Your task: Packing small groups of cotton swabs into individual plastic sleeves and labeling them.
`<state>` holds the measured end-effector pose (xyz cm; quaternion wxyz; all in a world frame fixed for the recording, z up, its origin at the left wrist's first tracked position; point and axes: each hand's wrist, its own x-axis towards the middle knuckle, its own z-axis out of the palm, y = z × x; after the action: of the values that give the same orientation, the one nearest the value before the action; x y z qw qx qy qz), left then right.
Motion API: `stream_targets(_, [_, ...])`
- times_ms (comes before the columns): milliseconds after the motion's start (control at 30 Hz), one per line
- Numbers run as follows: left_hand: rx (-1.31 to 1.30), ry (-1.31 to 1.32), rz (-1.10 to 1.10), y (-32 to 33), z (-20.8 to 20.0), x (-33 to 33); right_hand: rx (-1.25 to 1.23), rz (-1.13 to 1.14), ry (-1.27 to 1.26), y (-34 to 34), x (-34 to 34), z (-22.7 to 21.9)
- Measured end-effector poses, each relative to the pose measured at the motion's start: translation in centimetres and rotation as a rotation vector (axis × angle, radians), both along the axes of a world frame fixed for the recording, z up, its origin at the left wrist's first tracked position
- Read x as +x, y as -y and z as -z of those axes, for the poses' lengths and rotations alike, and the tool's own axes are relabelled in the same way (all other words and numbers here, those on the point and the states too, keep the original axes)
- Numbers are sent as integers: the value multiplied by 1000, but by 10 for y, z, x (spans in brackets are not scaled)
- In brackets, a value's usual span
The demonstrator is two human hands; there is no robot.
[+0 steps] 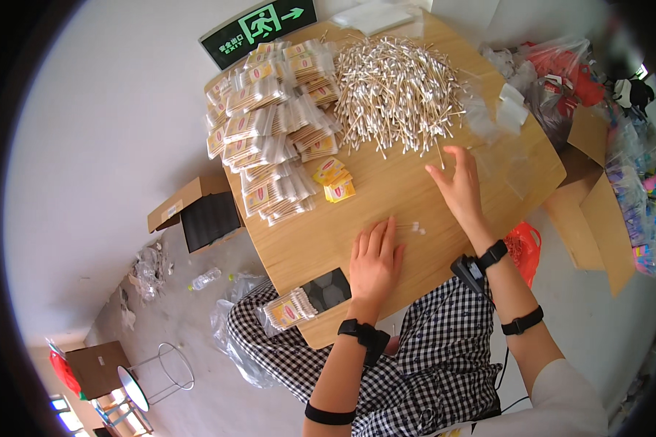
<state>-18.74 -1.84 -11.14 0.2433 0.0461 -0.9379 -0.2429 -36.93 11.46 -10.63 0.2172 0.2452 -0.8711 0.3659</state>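
Note:
My left hand (375, 258) lies palm down on the wooden table, fingers stretched out. From under its fingers, or right beside them, a few cotton swabs (413, 227) stick out to the right; whether it grips them is hidden. Farther right, my right hand (459, 186) hovers near the front of a large heap of cotton swabs (397, 95). Its thumb and forefinger are apart, with a single swab (440, 156) showing between them. Left of the heap are stacks of filled clear swab packets (262, 138) with yellow labels. Several loose yellow cards (334, 178) lie in front of the stacks.
At the table's (299, 240) near left edge, a swab packet (291, 309) lies beside a dark pad (326, 291). Clear plastic bags (512, 109) lie at the right. Open cardboard boxes (587, 197) and a red bag (525, 251) stand below the table's right side. A green exit sign (259, 25) is behind.

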Motion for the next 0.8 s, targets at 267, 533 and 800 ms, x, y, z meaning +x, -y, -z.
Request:
stream_targets(267, [-26, -6, -10, -1, 1, 0, 95, 177, 45, 66, -41, 9])
stream_targets(533, [-13, -25, 11, 0, -1, 2, -21, 92, 193, 20, -10, 11])
stream_targets(800, [-2, -55, 65, 3, 1, 5, -40, -211, 254, -14, 59, -6])
